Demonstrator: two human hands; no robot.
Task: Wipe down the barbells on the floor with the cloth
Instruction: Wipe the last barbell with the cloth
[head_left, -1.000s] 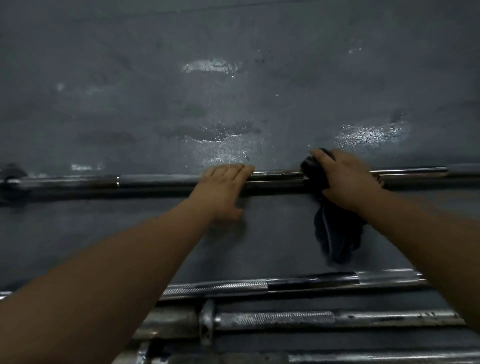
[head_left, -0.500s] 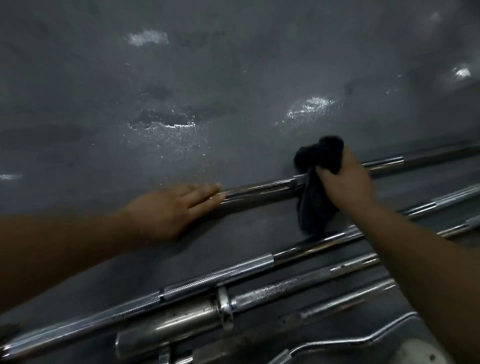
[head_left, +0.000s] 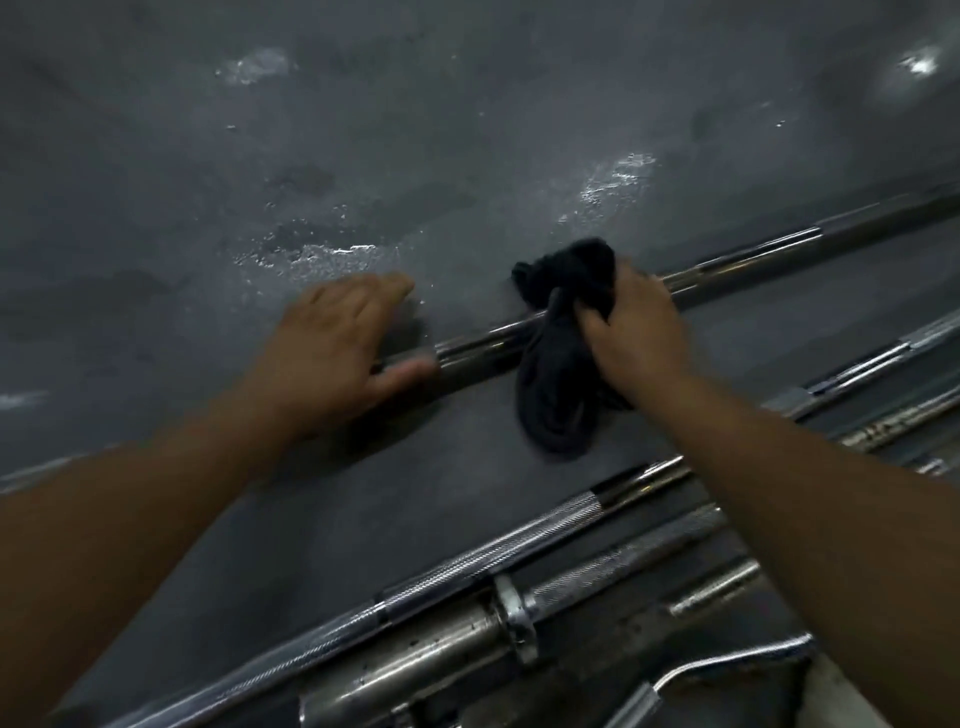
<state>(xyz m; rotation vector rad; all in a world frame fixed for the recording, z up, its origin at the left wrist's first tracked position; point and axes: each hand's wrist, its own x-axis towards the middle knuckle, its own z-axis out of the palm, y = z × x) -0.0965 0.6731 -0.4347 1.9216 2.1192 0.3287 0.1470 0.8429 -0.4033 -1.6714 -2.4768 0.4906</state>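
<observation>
A long steel barbell (head_left: 737, 270) lies slanted across the grey floor, rising toward the right. My right hand (head_left: 636, 332) grips a dark cloth (head_left: 558, 374) bunched over the bar near its middle; the cloth's loose end hangs onto the floor below the bar. My left hand (head_left: 337, 343) lies flat over the bar to the left of the cloth, fingers straight, thumb beside the shaft. The bar's left stretch is hidden under that hand and arm.
Several more barbells lie side by side nearer to me, among them a knurled bar (head_left: 519, 551) and a thicker sleeve with a collar (head_left: 511, 618). A curved chrome bar (head_left: 727, 667) sits at the bottom right. Beyond the wiped bar, the grey floor (head_left: 467, 130) shows wet shiny patches.
My right hand has slid the cloth along the bar, closer to my left hand. My head has turned, so the bars now look slanted.
</observation>
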